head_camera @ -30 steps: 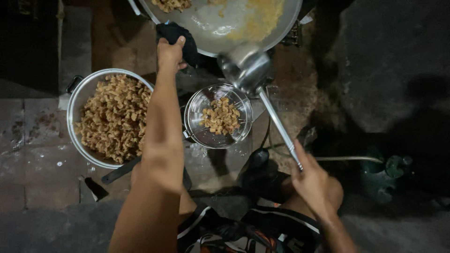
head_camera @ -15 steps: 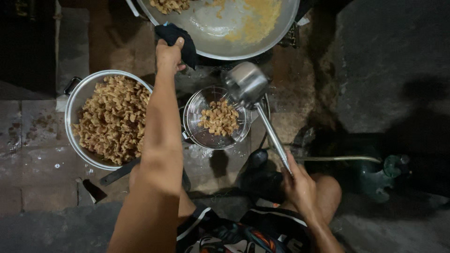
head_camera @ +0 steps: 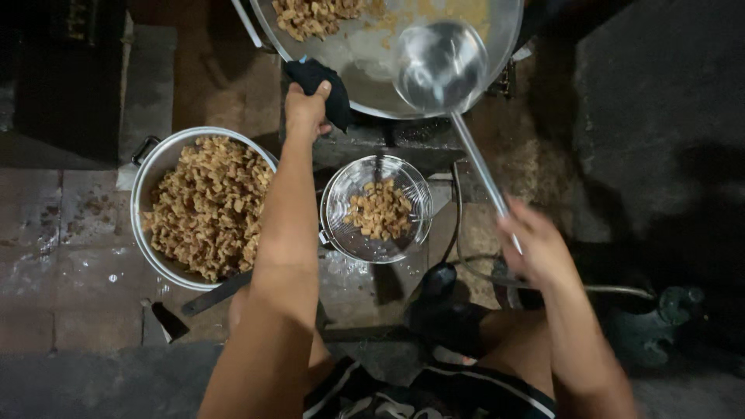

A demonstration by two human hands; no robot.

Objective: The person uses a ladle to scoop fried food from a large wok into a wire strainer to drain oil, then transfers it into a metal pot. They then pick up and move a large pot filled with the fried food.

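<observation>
Nearest the camera, the right hand (head_camera: 535,252) is raised from a bent forearm, its fingers wrapped round the end of a long-handled metal ladle (head_camera: 440,66); the hand is blurred. The handle slants up and away to the ladle's bowl, which hangs over the wok (head_camera: 504,46). The left arm stretches straight forward, and the left hand (head_camera: 305,110) clamps a dark cloth (head_camera: 320,77) against the wok's near rim. Between the arms sits a wire strainer (head_camera: 377,208) holding a few fried pieces. To the left stands a large metal pot (head_camera: 203,206) heaped with the same golden pieces. More pieces lie at the wok's far edge.
</observation>
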